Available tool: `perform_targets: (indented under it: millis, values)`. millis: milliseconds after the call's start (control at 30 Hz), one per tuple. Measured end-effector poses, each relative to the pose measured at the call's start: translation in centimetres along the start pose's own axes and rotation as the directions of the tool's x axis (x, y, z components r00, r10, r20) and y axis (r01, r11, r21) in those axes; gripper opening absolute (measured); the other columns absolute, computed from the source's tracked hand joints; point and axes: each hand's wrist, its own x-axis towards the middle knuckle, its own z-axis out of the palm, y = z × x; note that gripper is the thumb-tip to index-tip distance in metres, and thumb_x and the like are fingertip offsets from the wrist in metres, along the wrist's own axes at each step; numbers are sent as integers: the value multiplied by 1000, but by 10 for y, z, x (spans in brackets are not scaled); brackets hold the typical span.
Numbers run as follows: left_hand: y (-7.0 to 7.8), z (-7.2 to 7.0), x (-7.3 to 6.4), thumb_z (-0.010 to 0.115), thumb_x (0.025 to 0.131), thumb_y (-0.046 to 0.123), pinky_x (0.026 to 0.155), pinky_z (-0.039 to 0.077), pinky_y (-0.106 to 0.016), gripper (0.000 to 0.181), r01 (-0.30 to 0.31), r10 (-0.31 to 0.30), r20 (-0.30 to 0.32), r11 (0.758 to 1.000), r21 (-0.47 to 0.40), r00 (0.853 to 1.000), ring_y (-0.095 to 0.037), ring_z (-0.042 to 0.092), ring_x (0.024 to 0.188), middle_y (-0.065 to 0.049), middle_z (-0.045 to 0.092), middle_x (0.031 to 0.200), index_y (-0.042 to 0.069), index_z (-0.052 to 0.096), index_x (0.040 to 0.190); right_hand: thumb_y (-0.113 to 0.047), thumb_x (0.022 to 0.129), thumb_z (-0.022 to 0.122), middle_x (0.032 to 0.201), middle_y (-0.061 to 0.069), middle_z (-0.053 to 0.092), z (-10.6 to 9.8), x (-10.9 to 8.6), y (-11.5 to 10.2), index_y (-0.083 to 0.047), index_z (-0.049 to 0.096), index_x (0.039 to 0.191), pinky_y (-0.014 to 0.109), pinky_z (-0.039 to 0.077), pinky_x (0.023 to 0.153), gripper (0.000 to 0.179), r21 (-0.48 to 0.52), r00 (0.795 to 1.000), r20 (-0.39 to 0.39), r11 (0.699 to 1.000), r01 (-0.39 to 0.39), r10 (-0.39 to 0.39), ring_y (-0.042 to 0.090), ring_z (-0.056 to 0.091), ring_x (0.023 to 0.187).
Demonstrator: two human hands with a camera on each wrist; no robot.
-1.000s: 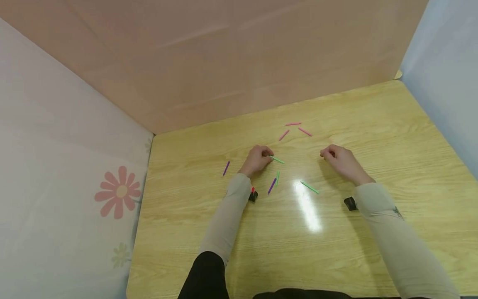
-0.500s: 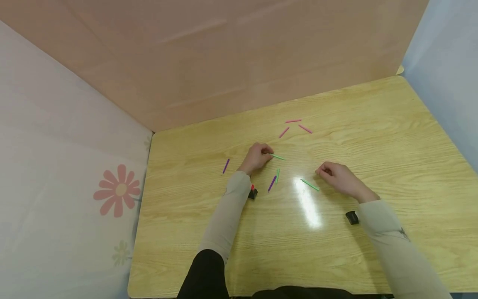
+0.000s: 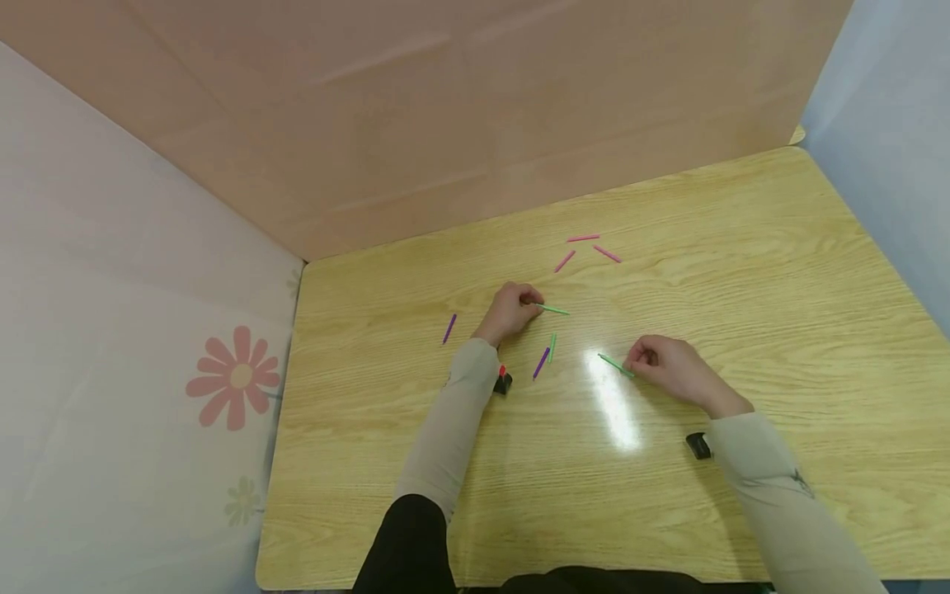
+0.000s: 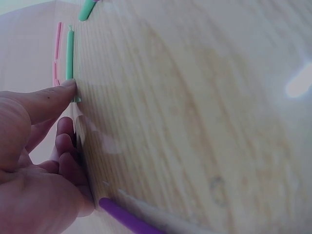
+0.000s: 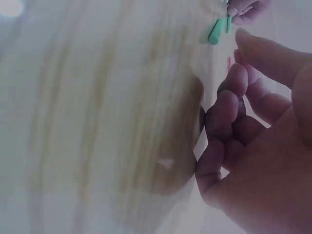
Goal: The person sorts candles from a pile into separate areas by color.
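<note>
1. The person's left hand [image 3: 510, 313] is nearly closed, thumb and fingertips pinching one end of a slim green stick [image 3: 557, 310], which points away to the right, low over the counter.
2. The right hand [image 3: 670, 369] holds nothing; its fingers curl loosely, with a gap between thumb and forefinger. Its fingertips are right at the near end of a second green stick [image 3: 615, 365]; whether they touch it, I cannot tell.
3. Between the two hands, a third green stick [image 3: 552, 347] lies just beside a purple stick [image 3: 541, 364], both slanting.
4. To the left of the left hand lies another purple stick [image 3: 449, 329], on its own.
5. Beyond the hands, three pink sticks [image 3: 584, 238] are loosely grouped, one crosswise at the back and two slanting outward in front.
6. Everything rests on a pale wood-grain counter [image 3: 371, 396], glossy enough to reflect a light.
7. Behind hangs a pinkish-brown sheet [image 3: 416, 124]; to the left, a white one [image 3: 111, 289] printed with flowers.
</note>
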Motion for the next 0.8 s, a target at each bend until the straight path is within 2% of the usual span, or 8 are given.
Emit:
perform_targets:
  millis: [167,333,800]
  values:
    - [-1,0,0,65,93,18,81,39,-27,11,-1,1,4,1000,2,1000,-14,47,91,-5,55,104,11,68,101,-20,89,70,77,-1,60,1,0,-2,-9,64,88,24,40,62,12,-23,1000,3,1000,18,-18,8,49,67]
    - [-2,1,1,65,93,18,83,41,-28,12,-1,1,6,1000,7,1000,-15,47,94,-5,56,106,11,69,102,-23,85,74,79,0,58,1,-1,-3,-10,63,88,25,39,64,18,-22,1000,20,1000,-1,1,11,48,68]
    - [-3,2,-1,65,93,19,82,40,-28,12,-4,4,-8,1000,0,1000,-15,47,92,-4,55,105,11,69,101,-19,81,77,76,0,56,-2,0,-7,-8,61,85,27,38,65,19,-32,999,41,999,-27,29,12,46,68]
